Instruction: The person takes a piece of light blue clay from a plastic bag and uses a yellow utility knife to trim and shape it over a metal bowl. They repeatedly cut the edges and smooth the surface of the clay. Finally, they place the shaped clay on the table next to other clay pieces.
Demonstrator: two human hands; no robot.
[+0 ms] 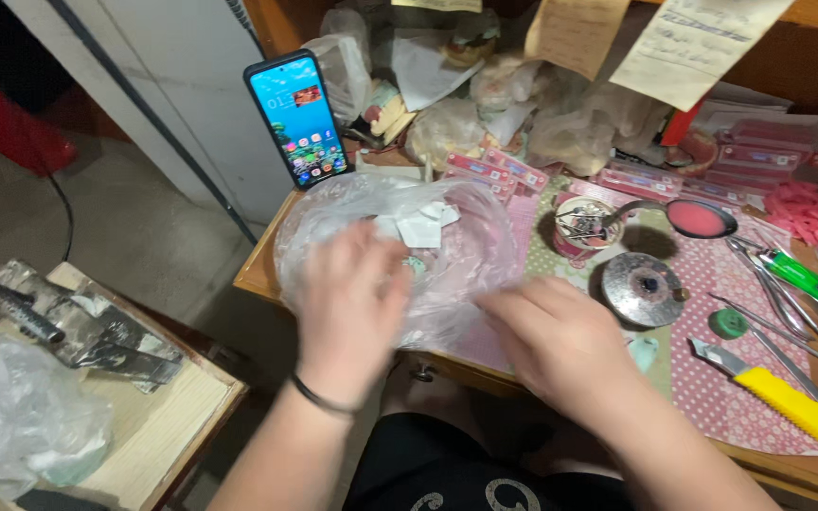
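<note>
**Two hands working at a clear plastic bag on a crowded bench**

Seen from above, a person's left hand (pixel 352 308) lies on top of a clear plastic bag (pixel 400 251) at the near left edge of a wooden bench (pixel 256 270). Its fingers are spread and blurred, so it is hard to say whether they pinch the film or only press it. The right hand (pixel 560 345) lies just right of the bag, fingers loosely curled and touching its edge; I cannot tell if it grips anything. White paper scraps (pixel 420 225) show through the plastic at the far side.

This looks like the handling or opening of the bag. Any next move would call for a firm pinch on the thin, slippery film while the other hand steadies it.

A phone (pixel 295 118) stands propped at the far left of the bench, screen lit. Right of the bag sit a round metal lid (pixel 643 289), a small cup (pixel 587 227) of metal bits, a yellow knife (pixel 788 397), a green lighter (pixel 800 276) and slim steel tools (pixel 778 303). Pink packets (pixel 494 173) and crumpled bags crowd the far edge beneath hanging paper notes (pixel 684 43). A lower side table (pixel 158 426) stands near left, over a grey floor (pixel 144 237).
</note>
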